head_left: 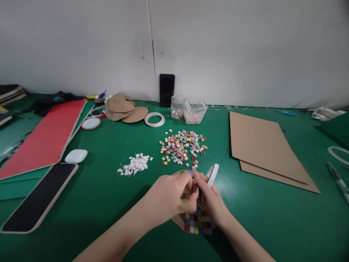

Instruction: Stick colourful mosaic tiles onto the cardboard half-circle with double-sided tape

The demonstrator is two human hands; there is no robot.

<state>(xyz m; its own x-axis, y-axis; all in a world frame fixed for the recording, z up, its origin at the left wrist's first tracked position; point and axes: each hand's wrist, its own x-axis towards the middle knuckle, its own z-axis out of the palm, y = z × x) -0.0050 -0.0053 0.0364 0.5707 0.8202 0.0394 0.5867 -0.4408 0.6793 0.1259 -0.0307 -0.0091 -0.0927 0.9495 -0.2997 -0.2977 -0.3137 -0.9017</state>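
Observation:
My left hand point(170, 193) reaches over a cardboard piece point(178, 220) covered partly with colourful square tiles point(197, 221). Its fingers are bent and pinched, close to the fingertips of my right hand point(212, 198). A roll of white tape point(213, 175) is held in my right hand, standing on edge by the fingers. Between the two hands' fingertips there is something small and pale, too small to name. Both hands hide the middle of the tiled piece. Just beyond them lies a heap of loose coloured tiles point(180, 147).
White paper bits point(135, 164) lie left of the tiles. Behind stand a clear cup point(177, 108), a clear box point(195, 111) and a phone point(167, 90). A tape roll point(154, 119) and cardboard shapes point(120, 106) lie back left, cardboard sheets point(261, 145) right, another phone point(40, 196) left.

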